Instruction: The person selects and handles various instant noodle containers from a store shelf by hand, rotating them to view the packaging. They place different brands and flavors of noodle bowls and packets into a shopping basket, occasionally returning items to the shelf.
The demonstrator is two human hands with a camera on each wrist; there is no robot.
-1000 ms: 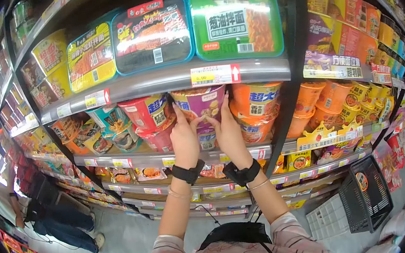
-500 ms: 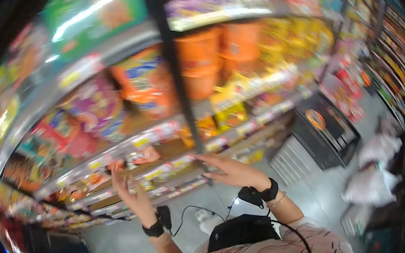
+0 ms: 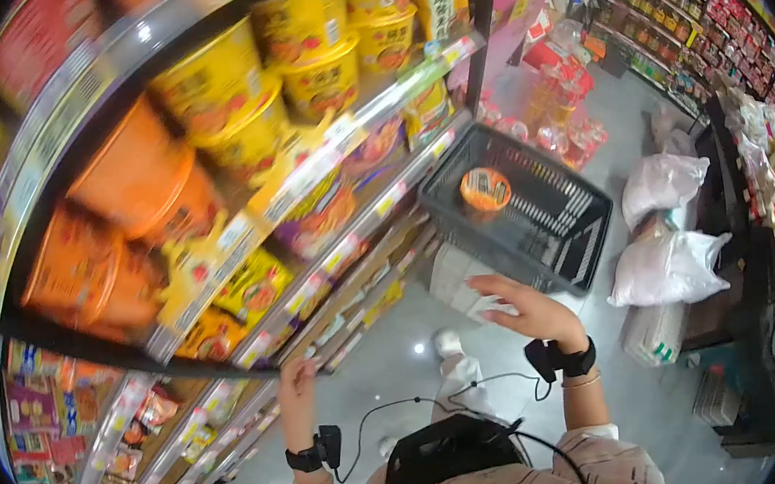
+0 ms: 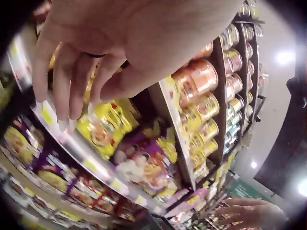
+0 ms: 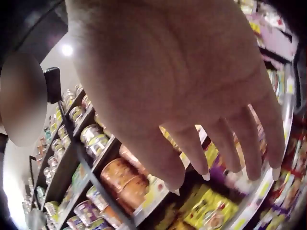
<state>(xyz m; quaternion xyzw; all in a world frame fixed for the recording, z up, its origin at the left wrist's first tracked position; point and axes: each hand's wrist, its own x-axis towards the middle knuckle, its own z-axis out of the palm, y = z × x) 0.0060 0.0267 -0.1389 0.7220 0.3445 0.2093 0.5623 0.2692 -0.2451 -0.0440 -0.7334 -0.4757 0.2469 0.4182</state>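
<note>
In the head view my left hand (image 3: 299,400) is raised beside the lower shelf edge, with nothing in it. My right hand (image 3: 537,313) hangs in the air just below the black basket (image 3: 591,262), fingers spread and holding nothing. An orange-lidded cup (image 3: 485,189) lies inside that basket. The left wrist view has my left hand (image 4: 129,43) with loosely bent fingers before yellow noodle packets (image 4: 103,129). Relaxed fingers also show on my right hand (image 5: 177,86) in the right wrist view, above a yellow packet (image 5: 211,211).
Shelves of yellow cups (image 3: 303,22) and orange tubs (image 3: 135,166) rise at the left. A pale crate (image 3: 459,282) is under the basket. White bags (image 3: 668,267) and a dark rack (image 3: 750,315) stand at the right, and grey floor (image 3: 365,464) lies below.
Both hands have let go of the purple cup, which stayed on its shelf, and moved down and apart. The view has swung right, bringing the basket nearer the middle.
</note>
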